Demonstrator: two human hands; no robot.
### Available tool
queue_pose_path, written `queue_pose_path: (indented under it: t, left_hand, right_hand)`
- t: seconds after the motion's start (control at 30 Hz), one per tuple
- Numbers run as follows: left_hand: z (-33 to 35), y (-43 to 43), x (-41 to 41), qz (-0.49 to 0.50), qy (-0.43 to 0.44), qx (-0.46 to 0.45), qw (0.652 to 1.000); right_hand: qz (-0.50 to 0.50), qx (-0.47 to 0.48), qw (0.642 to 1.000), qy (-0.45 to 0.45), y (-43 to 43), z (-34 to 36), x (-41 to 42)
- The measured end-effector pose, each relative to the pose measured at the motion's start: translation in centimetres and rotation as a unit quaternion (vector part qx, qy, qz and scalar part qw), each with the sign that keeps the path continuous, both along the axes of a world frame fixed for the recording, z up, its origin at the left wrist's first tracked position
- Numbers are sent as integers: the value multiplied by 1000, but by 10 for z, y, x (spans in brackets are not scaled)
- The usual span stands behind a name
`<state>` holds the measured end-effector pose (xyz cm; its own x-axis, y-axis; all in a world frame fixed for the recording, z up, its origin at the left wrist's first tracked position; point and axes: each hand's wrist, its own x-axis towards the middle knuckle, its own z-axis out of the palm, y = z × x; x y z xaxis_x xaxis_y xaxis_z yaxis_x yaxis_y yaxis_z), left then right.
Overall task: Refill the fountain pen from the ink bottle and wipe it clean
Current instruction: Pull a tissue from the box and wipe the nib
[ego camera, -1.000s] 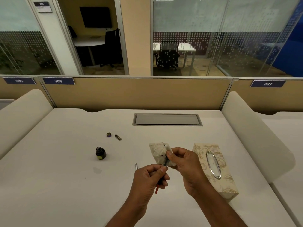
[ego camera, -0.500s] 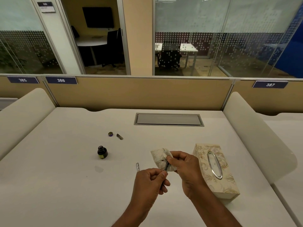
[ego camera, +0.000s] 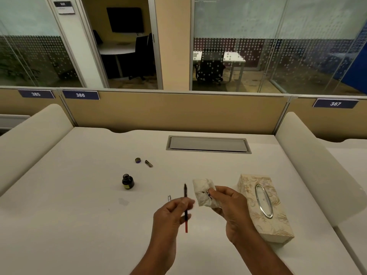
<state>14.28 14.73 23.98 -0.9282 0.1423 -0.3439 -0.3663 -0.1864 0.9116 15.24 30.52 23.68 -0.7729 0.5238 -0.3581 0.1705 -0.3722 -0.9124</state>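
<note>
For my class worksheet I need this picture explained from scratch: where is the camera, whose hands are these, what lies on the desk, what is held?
No machine here: a person works with two bare hands, and the single camera sits on their head, looking forward and down. The left hand holds a thin dark pen part with a red end, nearly upright. The right hand grips a crumpled tissue with dark ink stains. On the white desk lie an open ink bottle, its cap beyond it, a small dark pen piece beside the cap, a small silver piece near the left hand, and a patterned tissue box at the right.
</note>
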Motion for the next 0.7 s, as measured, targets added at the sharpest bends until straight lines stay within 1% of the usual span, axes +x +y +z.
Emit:
queue_pose_path:
  t: [0.07, 0.17, 0.33, 0.4, 0.47, 0.57, 0.7]
  left_hand:
    - [0, -1, -5, 54, -35, 71, 995]
    - [2, -2, -12, 100, -93, 171, 976]
    - [10, -16, -24, 72, -175, 327, 926]
    - [13, -22, -26, 63, -201, 377, 902]
    - [14, -30, -29, 53, -209, 412, 885]
    - [11, -43, -33, 56, -204, 435, 875]
    - [8, -66, -41, 45, -197, 443, 874]
  right_hand:
    - [-16, 104, 994, 25, -12, -2, 4]
    - [-21, 285, 956, 69, -37, -5, 11]
    - [38, 464, 878, 115, -73, -17, 13]
    - [58, 499, 855, 127, -84, -23, 11]
    - [70, 505, 848, 142, -95, -26, 9]
    - [80, 519, 835, 161, -108, -26, 6]
    - [99, 553, 815, 144, -125, -22, -2]
